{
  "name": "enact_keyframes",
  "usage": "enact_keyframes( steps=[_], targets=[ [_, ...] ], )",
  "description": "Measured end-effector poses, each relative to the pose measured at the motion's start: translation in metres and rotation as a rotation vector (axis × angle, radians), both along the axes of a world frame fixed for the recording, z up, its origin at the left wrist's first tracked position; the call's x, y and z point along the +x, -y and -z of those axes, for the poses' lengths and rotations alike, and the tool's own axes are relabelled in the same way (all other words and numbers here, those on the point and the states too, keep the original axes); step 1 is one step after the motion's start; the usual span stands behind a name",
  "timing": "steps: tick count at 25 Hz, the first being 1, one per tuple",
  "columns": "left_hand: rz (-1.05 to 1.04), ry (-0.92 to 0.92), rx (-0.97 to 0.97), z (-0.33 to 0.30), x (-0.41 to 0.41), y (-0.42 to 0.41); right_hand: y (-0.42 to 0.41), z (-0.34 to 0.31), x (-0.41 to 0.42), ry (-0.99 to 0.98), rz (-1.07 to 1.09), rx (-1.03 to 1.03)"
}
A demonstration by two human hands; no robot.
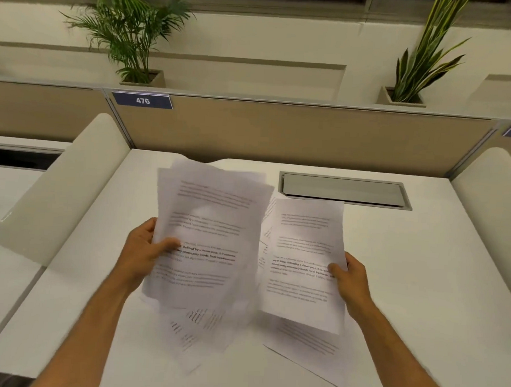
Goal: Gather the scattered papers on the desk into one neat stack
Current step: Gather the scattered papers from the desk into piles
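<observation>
Both forearms enter from the bottom edge and reach forward over the white table. Left hand is closed on a loose bundle of printed sheets, thumb across the printed face and fingers behind the left edge; the bundle is lifted off the table, its sheets fanned out of line at the top corners and blurred along the lower edge. Right hand is closed on a single printed sheet, thumb on the face near the right edge, fingers behind; this sheet is also raised and stands just beside the bundle, the inner edges close together. Below the bundle, more papers lie flat on the table, turned at an angle, with text running sideways. Below the right-hand sheet, another sheet lies flat, its corner pointing toward the near table edge. Behind the papers, a grey cable-tray lid is set flush in the table. A beige partition closes off the far side and carries a blue tag reading 476. Two potted plants stand on the ledge behind it.
</observation>
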State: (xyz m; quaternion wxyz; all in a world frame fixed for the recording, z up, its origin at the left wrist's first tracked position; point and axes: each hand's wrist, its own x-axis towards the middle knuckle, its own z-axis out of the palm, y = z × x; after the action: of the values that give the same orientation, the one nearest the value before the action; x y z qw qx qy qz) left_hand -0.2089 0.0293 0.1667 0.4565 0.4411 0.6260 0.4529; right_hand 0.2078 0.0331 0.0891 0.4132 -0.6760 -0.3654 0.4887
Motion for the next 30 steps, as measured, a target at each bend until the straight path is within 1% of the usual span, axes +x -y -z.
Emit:
enact_keyframes(
  steps=[2,5,8,11,13,16,18,19,20,21,23,24,25,27,30],
  targets=[
    [-0.017,0.115,0.008,-0.005,0.014,0.004,0.005,0.001,-0.004,-0.078,-0.007,-0.027],
    [-0.028,0.104,-0.046,0.017,0.047,0.007,0.013,-0.007,-0.021,-0.188,-0.073,-0.041],
    [-0.005,0.158,-0.131,0.045,0.086,0.019,0.024,-0.024,-0.036,-0.325,-0.173,-0.063],
    [0.021,0.227,-0.238,0.058,0.112,0.03,0.038,-0.04,-0.043,-0.262,-0.281,-0.094],
    [0.03,0.219,-0.282,0.061,0.118,0.035,0.046,-0.044,-0.041,-0.277,-0.314,-0.113],
    [0.078,0.159,-0.307,0.065,0.121,0.044,0.06,-0.045,-0.032,-0.359,-0.383,-0.136],
    [0.07,0.124,-0.305,0.067,0.121,0.05,0.063,-0.032,-0.024,-0.4,-0.375,-0.179],
    [0.048,0.091,-0.292,0.069,0.12,0.052,0.063,-0.019,-0.018,-0.392,-0.338,-0.196],
    [0.023,0.042,-0.271,0.07,0.118,0.054,0.063,-0.003,-0.012,-0.339,-0.267,-0.203],
    [0.005,-0.008,-0.249,0.07,0.114,0.055,0.064,0.014,-0.005,-0.226,-0.166,-0.211],
    [-0.025,-0.06,-0.214,0.07,0.104,0.056,0.068,0.053,0.014,0.097,0.077,-0.282],
    [-0.042,-0.057,-0.202,0.07,0.098,0.055,0.072,0.07,0.022,0.247,0.15,-0.348],
    [-0.063,-0.047,-0.189,0.071,0.09,0.053,0.078,0.084,0.028,0.364,0.18,-0.423],
    [-0.099,-0.035,-0.174,0.069,0.075,0.048,0.087,0.104,0.027,0.532,0.162,-0.554],
    [-0.12,-0.056,-0.189,0.068,0.059,0.038,0.092,0.114,0.008,0.7,0.121,-0.63]
  ],
)
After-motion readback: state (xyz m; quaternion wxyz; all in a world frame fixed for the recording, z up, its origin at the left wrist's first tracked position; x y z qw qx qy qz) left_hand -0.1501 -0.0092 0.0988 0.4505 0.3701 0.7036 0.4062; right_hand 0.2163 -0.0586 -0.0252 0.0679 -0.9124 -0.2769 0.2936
